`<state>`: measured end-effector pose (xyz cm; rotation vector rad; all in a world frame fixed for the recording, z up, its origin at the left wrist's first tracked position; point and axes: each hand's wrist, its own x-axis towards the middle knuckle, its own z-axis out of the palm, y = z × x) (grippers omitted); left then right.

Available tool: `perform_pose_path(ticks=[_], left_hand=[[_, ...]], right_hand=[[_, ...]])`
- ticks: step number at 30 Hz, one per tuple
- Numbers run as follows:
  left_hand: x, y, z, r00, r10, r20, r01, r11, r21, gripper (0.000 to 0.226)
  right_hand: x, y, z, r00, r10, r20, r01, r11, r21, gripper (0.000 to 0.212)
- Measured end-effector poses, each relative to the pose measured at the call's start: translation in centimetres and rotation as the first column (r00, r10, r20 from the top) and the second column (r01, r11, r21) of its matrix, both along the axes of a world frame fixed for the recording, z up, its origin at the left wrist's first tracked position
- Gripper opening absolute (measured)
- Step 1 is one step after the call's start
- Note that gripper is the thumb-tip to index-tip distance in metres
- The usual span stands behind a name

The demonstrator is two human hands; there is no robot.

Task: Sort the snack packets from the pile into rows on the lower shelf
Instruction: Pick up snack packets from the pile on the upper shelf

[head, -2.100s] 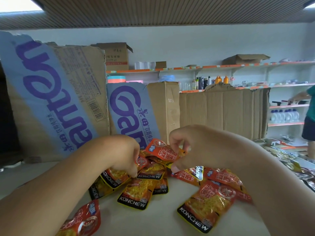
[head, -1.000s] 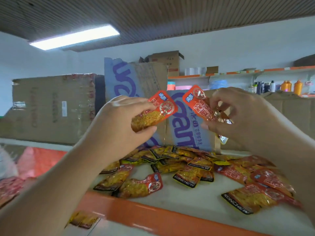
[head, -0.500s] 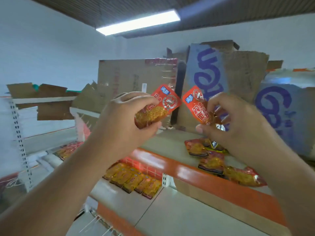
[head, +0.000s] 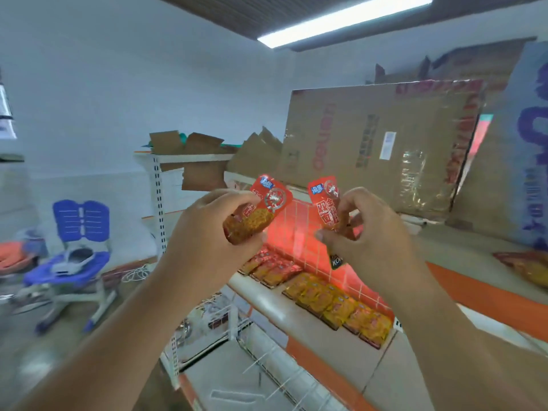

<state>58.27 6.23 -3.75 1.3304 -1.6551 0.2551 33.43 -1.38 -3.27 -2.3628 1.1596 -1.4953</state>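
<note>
The left hand (head: 213,241) holds 1 snack packet (head: 261,209). Its thumb and fingers are curled around the low end. This packet leans, with its red top up and to the right.

The right hand (head: 370,241) pinches the other packet (head: 324,203) between its thumb and fingers. This one stands almost straight up, and its black end sticks out under the hand. I cannot tell if a second packet hides behind it. Both packets are up in the air, close together but not touching.

The place they should go is down below and a bit ahead, on the lower shelf (head: 267,304). 2 rows lie flat there, end to end. The red row (head: 269,266) is nearer the left hand. The yellow row (head: 338,307) sits under the right hand.

The packets in the rows lie flat, side by side, so I think each held packet must tip down flat before it goes in. The blur makes it hard to tell which row each one matches.

Further out, the upper shelf (head: 474,292) has an orange edge, and 1 packet of the pile (head: 525,264) shows at its right end. A big cardboard box (head: 370,143) leans behind. A blue chair (head: 80,232) stands on the floor to the left.
</note>
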Motion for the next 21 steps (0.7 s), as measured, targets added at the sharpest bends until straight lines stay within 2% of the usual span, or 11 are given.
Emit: perform_pose_path(ticks=[6, 13, 17, 21], left_hand=[[4.6, -3.0, -3.5, 0.997, 0.065, -0.038, -0.06, 0.993, 0.102, 0.054], [8.2, -11.8, -6.9, 0.996, 0.061, -0.062, -0.048, 0.981, 0.19, 0.06], [9.7, -18.8, -9.4, 0.998, 0.017, -0.065, 0.002, 0.96, 0.281, 0.065], [10.3, -24.7, -12.1, 0.996, 0.012, -0.083, 0.018, 0.938, 0.346, 0.072]], right_hand=[[5.2, -4.0, -4.9, 0.998, 0.04, 0.051, -0.047, 0.989, 0.143, 0.043], [8.7, -13.2, -10.4, 0.994, 0.007, 0.11, -0.041, 0.952, 0.302, 0.044], [10.9, -19.5, -13.2, 0.996, -0.024, 0.087, -0.012, 0.92, 0.392, 0.045], [12.7, -24.6, -16.3, 0.998, -0.063, -0.026, 0.067, 0.869, 0.491, 0.045]])
